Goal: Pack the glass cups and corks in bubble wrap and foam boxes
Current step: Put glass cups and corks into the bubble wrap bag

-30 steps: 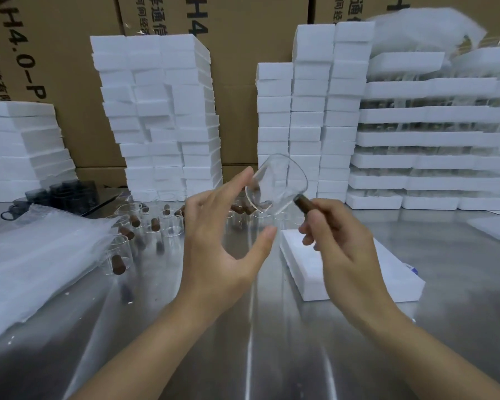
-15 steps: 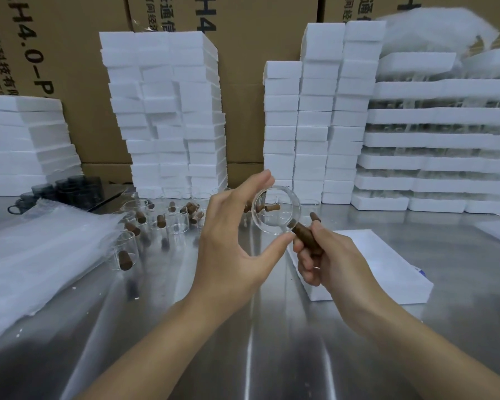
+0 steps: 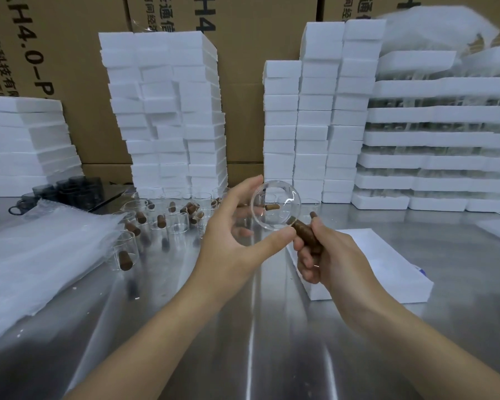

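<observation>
A clear glass cup (image 3: 275,204) with a brown wooden handle (image 3: 306,233) hangs in the air above the steel table (image 3: 243,327), its mouth turned toward me. My right hand (image 3: 326,258) grips the handle. My left hand (image 3: 237,235) touches the cup's rim with forefinger above and thumb below. Several more glass cups with brown corks (image 3: 159,220) stand behind on the left. A pile of bubble wrap bags (image 3: 38,249) lies at the left. A flat white foam box (image 3: 387,269) lies under my right hand.
Tall stacks of white foam boxes (image 3: 168,116) line the back, with more stacks (image 3: 318,111) at centre right and stacked foam trays (image 3: 439,140) on the right. Cardboard cartons (image 3: 243,53) stand behind. Dark glass cups (image 3: 67,192) sit far left.
The cup has come lower and tipped until its mouth faces me. My left hand has closed in on its rim. Both hands sit lower in view.
</observation>
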Action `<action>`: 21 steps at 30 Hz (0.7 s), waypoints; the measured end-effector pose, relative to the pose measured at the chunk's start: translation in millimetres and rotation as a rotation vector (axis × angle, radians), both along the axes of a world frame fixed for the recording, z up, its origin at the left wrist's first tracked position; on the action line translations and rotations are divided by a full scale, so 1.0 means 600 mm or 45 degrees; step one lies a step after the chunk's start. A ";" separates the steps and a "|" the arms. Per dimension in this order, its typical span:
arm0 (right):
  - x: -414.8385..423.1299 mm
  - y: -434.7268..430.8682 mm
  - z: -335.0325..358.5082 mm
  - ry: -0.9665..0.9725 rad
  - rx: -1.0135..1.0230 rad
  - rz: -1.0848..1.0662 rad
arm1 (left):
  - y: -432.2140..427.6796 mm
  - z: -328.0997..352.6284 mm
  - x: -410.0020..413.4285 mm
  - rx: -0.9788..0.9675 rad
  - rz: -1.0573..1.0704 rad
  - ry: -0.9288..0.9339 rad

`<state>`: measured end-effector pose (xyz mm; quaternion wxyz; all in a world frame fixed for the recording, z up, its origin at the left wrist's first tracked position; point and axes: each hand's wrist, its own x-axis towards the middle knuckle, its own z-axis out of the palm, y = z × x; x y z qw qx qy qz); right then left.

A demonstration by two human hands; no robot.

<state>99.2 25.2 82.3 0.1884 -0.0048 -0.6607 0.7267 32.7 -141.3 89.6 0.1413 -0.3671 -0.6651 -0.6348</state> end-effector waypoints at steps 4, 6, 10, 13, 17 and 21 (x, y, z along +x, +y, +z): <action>0.002 0.009 0.008 0.053 0.051 -0.107 | -0.002 0.002 -0.006 -0.001 -0.133 -0.127; 0.003 0.017 0.009 0.106 0.063 -0.180 | -0.003 0.002 -0.010 -0.080 -0.132 -0.095; 0.004 0.033 0.010 0.241 0.179 -0.295 | -0.001 -0.009 -0.018 -0.226 0.008 0.025; 0.005 0.036 0.011 0.307 0.219 -0.288 | 0.003 -0.016 -0.020 -0.221 0.044 0.014; 0.004 0.034 0.010 0.282 0.316 -0.199 | 0.005 -0.016 -0.022 -0.196 0.049 0.012; 0.004 0.030 0.003 0.168 0.359 0.049 | 0.006 -0.010 -0.019 -0.119 -0.016 -0.074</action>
